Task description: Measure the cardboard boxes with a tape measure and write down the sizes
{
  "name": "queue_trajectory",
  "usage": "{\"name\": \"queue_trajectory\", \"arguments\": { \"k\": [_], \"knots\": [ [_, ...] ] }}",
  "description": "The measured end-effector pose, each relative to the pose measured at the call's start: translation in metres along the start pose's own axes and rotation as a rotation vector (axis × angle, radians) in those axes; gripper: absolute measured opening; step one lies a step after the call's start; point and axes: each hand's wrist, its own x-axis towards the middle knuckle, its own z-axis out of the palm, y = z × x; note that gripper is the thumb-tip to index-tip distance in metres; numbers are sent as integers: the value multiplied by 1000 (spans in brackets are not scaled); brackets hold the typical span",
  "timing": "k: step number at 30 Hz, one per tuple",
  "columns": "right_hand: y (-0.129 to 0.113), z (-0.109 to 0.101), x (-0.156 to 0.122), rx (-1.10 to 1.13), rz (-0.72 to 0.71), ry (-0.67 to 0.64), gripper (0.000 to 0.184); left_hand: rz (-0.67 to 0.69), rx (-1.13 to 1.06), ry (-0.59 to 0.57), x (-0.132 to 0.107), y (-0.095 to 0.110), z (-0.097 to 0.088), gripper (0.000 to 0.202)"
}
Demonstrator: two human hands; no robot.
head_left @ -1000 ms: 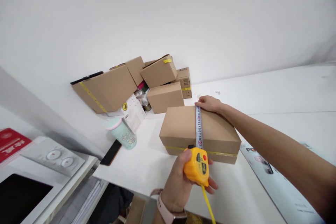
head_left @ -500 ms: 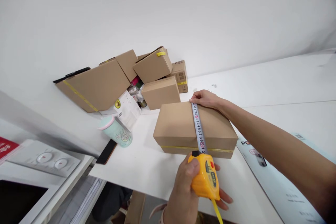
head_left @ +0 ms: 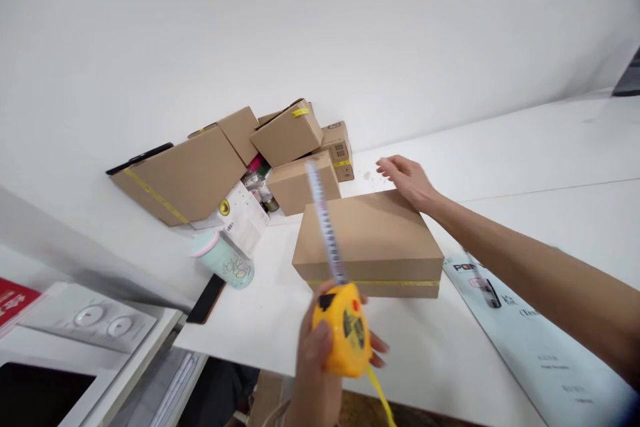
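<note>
A yellow tape measure (head_left: pixel 345 332) is gripped in my left hand (head_left: pixel 313 353), in front of the table's near side. Its metal blade (head_left: pixel 325 230) sticks out away from me, blurred, its free end over the boxes behind. Under and beyond the blade lies a closed brown cardboard box (head_left: pixel 370 227) with a yellow tape strip along its front. My right hand (head_left: pixel 407 180) hovers by the box's far right edge, fingers loosely stretched and holding nothing. A yellow strap (head_left: pixel 381 395) hangs from the tape measure.
Several cardboard boxes (head_left: pixel 185 173) are stacked against the wall. A mint tumbler (head_left: pixel 227 260) with a pink rim stands left, near a black phone-like slab (head_left: pixel 206 299). A pale blue printed mat (head_left: pixel 530 333) lies right. A white microwave-like appliance (head_left: pixel 90 320) is at lower left.
My right hand has let go of the blade's end. My left hand has moved left with the tape measure, and the blade has swung left off its line across the box.
</note>
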Motion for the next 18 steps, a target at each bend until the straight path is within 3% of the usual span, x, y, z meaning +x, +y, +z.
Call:
{"name": "queue_trajectory", "arguments": {
  "k": [3, 6, 9, 12, 15, 18],
  "knots": [
    [16, -19, -31, 82, 85, 160, 34, 275, 181, 236, -7, 12, -33, 56],
    [36, -32, -74, 176, 283, 193, 31, 301, 252, 355, -1, 13, -63, 52],
    [45, -36, -113, 151, 325, 49, 46, 128, 188, 306, 16, 6, -85, 49],
    [41, -35, -132, 76, 149, -19, 53, -8, 103, 220, 33, 4, -96, 44],
    [25, -37, -128, -10, -30, -31, 46, -1, 72, 156, 45, 20, -94, 45],
    [3, -42, -102, -36, 6, 17, 39, 66, 88, 133, 55, 49, -80, 49]
  ]
}}
